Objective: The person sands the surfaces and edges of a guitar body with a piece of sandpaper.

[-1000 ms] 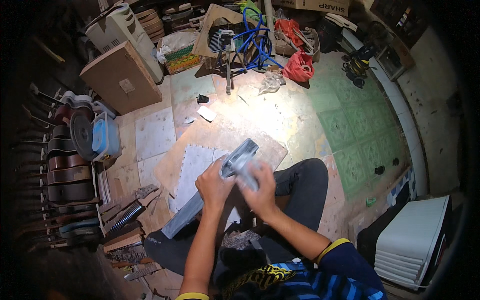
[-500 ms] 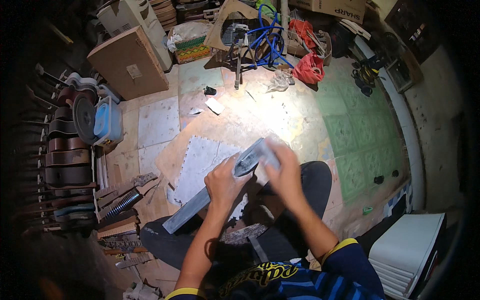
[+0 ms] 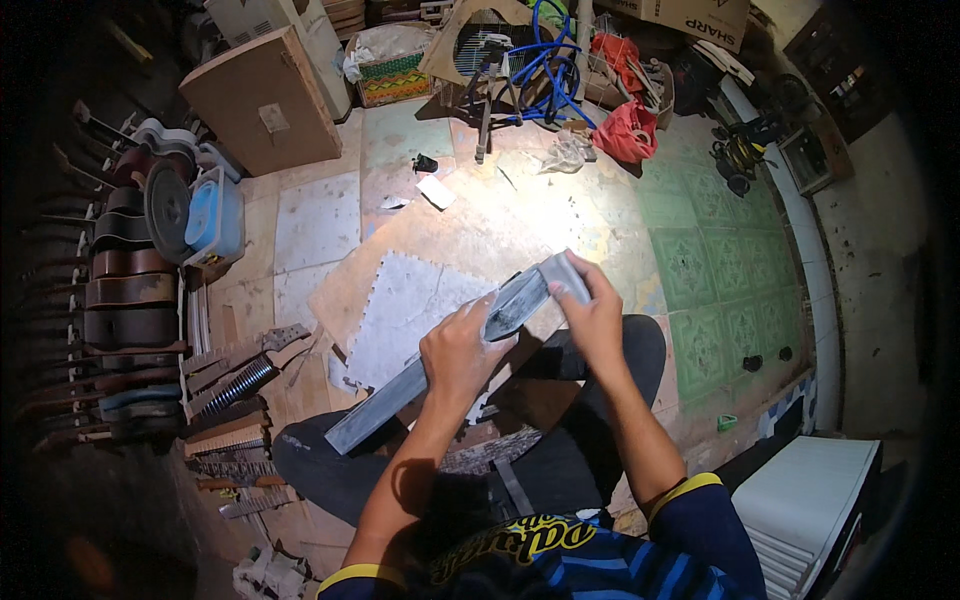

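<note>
A long grey bar [image 3: 380, 405], dusty and straight-edged, lies slantwise above my lap. Its lower end points to my left knee, and a dark pointed recess [image 3: 517, 300] shows near its upper end. My left hand [image 3: 460, 345] is wrapped round the bar just below that recess. In my right hand [image 3: 595, 315] is a flat grey piece that looks like folded sandpaper [image 3: 566, 278], pinched between thumb and fingers and set against the bar's upper end. Whitish dust coats the left fingers.
Beyond my crossed legs lies a pale sheet with notched edges [image 3: 400, 310] on the floor. Several saws and a coil spring [image 3: 240, 388] lie at left, near a row of guitars [image 3: 130, 290]. A blue hose [image 3: 545, 75] and red bag [image 3: 627, 130] are farther off; a white appliance [image 3: 805, 500] stands right.
My right hand, blurred before, now appears sharp, slightly farther right and up at the bar's end. The left hand keeps its hold; the whole view has shifted slightly.
</note>
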`<control>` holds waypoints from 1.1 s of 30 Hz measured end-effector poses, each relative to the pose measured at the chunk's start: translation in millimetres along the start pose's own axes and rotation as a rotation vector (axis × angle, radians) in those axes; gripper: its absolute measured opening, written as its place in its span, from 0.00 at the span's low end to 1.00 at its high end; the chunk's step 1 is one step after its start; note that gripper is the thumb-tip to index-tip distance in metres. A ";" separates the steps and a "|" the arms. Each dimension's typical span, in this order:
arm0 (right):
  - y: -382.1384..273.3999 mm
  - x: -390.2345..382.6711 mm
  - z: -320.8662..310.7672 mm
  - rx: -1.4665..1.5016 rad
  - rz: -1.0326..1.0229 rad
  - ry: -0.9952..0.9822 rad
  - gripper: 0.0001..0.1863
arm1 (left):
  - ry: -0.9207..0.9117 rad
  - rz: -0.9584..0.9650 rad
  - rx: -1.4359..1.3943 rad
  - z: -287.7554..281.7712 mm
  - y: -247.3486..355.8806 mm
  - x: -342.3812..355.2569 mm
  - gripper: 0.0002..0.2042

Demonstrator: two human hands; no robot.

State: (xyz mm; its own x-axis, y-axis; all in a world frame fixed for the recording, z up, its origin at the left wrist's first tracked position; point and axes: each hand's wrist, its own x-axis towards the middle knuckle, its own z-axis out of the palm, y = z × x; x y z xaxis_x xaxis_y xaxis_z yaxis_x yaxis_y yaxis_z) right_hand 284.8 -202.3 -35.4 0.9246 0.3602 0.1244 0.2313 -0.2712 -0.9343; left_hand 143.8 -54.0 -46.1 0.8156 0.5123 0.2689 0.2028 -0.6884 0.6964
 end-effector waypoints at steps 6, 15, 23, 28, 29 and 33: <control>-11.5 -23.3 5.5 -0.216 -0.193 -0.055 0.26 | 0.038 0.015 -0.004 0.6 -6.4 -0.8 0.31; -10.8 -13.7 1.9 -0.258 -0.122 -0.016 0.28 | 0.014 0.017 -0.031 -2.1 -6.3 1.8 0.28; -4.7 -23.3 -0.3 -0.331 -0.197 -0.016 0.26 | 0.026 0.015 0.012 -0.1 -3.5 0.3 0.29; -50.2 -58.4 11.3 -0.455 -0.469 -0.129 0.24 | 0.045 0.010 0.017 -0.6 -7.8 -0.2 0.29; -43.4 -51.7 9.0 -0.456 -0.468 -0.132 0.24 | 0.049 0.013 0.003 1.4 -7.6 1.5 0.29; -14.4 -9.2 -3.7 -0.021 0.053 -0.031 0.25 | 0.050 0.048 -0.009 0.1 3.8 4.1 0.30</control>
State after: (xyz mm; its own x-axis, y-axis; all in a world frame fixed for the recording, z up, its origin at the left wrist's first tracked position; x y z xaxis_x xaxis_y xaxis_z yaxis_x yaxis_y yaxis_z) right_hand 274.1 -205.0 -21.8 0.9259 0.3724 0.0642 0.1889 -0.3089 -0.9322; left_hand 148.0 -54.6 -42.4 0.7960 0.5042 0.3349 0.1595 -0.7084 0.6876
